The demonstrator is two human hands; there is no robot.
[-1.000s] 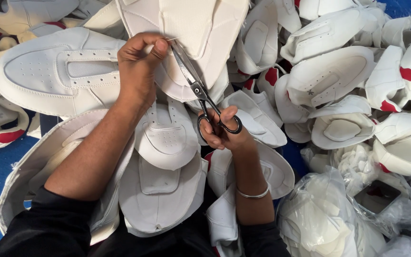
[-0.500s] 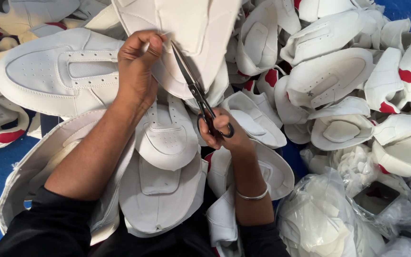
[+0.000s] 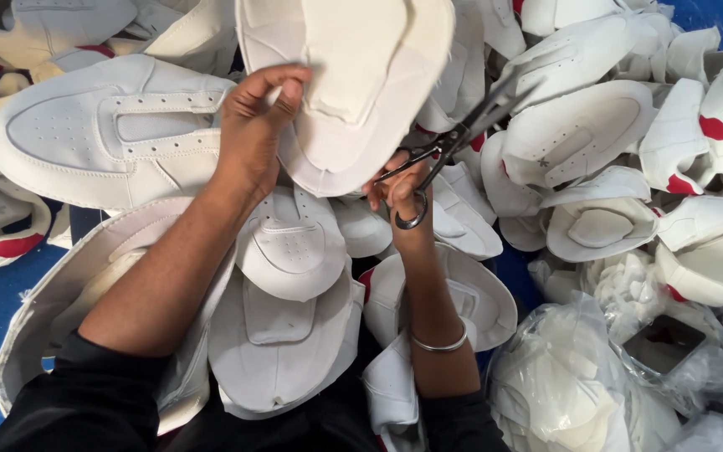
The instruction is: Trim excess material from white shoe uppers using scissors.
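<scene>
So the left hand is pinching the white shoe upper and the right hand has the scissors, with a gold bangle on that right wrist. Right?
Not quite: the bangle on the right wrist is silver, not gold, as the head view shows. The rest holds: the left hand pinches the white shoe upper, and the right hand has the scissors.

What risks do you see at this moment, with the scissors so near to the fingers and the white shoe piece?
1. The scissors are held in the right hand close under the white shoe upper; the blades might nick its edge.
2. The left hand pinches that same upper near the blades, so a slip might cut a finger.
3. The pile of shoe uppers lies loose all around; the blade tips might catch one of them.
</scene>
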